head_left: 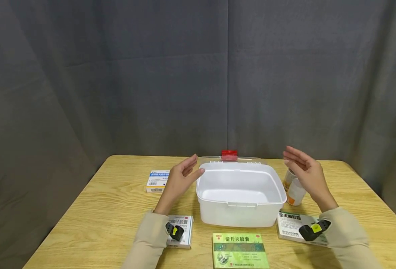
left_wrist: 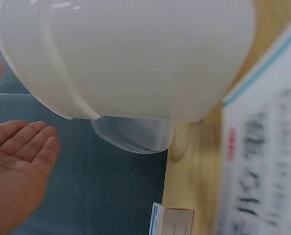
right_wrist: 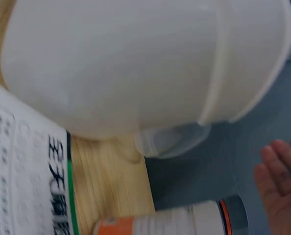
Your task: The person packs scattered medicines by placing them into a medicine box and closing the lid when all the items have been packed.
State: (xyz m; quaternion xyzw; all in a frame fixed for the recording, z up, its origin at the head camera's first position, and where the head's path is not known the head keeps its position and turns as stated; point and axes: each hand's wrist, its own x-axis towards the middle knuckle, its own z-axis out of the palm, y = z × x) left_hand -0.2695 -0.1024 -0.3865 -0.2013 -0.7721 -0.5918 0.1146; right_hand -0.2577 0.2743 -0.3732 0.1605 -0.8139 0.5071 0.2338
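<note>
The left hand (head_left: pixel 180 177) and right hand (head_left: pixel 309 175) hover, palms inward, fingers extended, flanking the white tub (head_left: pixel 238 216).

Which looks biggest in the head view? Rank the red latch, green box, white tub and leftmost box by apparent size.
1. White tub
2. Green box
3. Leftmost box, partly hidden, so judged by its visible part
4. Red latch
</note>
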